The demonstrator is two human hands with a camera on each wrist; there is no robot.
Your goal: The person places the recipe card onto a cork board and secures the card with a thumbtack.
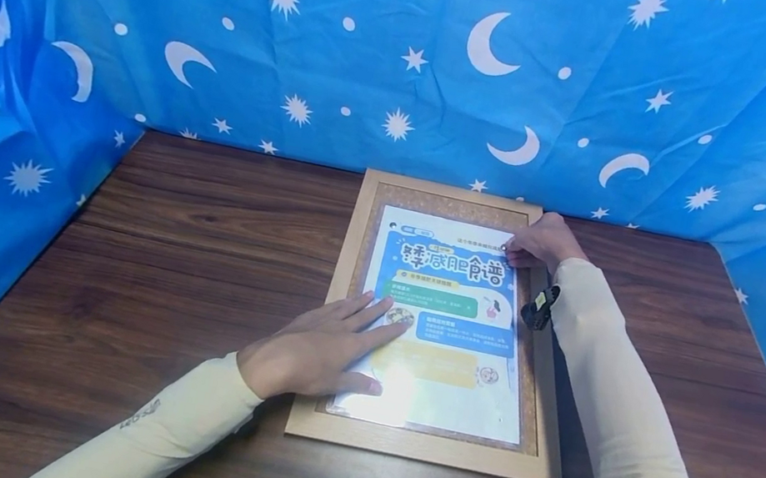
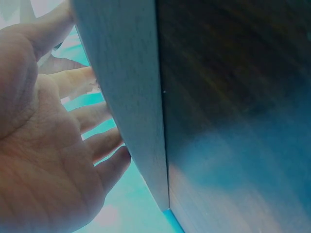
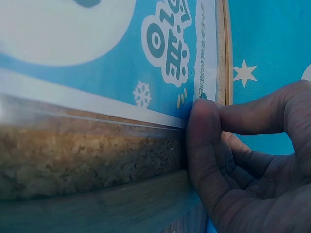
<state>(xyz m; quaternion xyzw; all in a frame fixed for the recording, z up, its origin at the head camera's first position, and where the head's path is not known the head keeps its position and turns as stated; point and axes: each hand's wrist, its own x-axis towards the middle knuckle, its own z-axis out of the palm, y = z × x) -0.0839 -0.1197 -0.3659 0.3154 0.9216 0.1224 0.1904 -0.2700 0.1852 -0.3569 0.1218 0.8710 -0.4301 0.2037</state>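
A laminated printed sheet lies on a wood-framed cork board; blue, green and yellow panels cover it. My left hand rests with spread fingers over the board's left edge, fingertips on the sheet. In the left wrist view, the palm of the left hand shows beside the frame's side. My right hand is at the sheet's upper right corner. There, thumb and forefinger pinch what looks like a small push pin, mostly hidden by the fingertips. A strip of cork shows beside the sheet.
The board lies on a dark wood-grain table, its top edge near the table's back edge. A blue cloth with white moons and stars hangs behind and at both sides. A dark strapped device is at the right wrist.
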